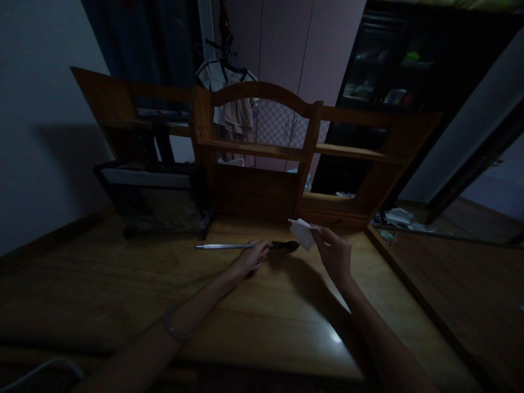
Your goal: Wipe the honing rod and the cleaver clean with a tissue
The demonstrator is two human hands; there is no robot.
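Note:
My left hand (254, 256) is closed around a long tool (229, 246) with a silver metal handle pointing left and a dark blade-like end (286, 246) pointing right, held just above the wooden desk (123, 284). My right hand (333, 252) pinches a white folded tissue or cloth (302, 232) between thumb and fingers, right beside the tool's dark end. A thin bracelet (174, 327) circles my left wrist.
A wooden shelf hutch (262, 153) stands at the back of the desk. A dark boxy device (151, 194) sits at the back left. Small papers and clutter (399, 218) lie at the right edge. A dark cabinet (393, 71) and pink wardrobe (286, 43) stand behind.

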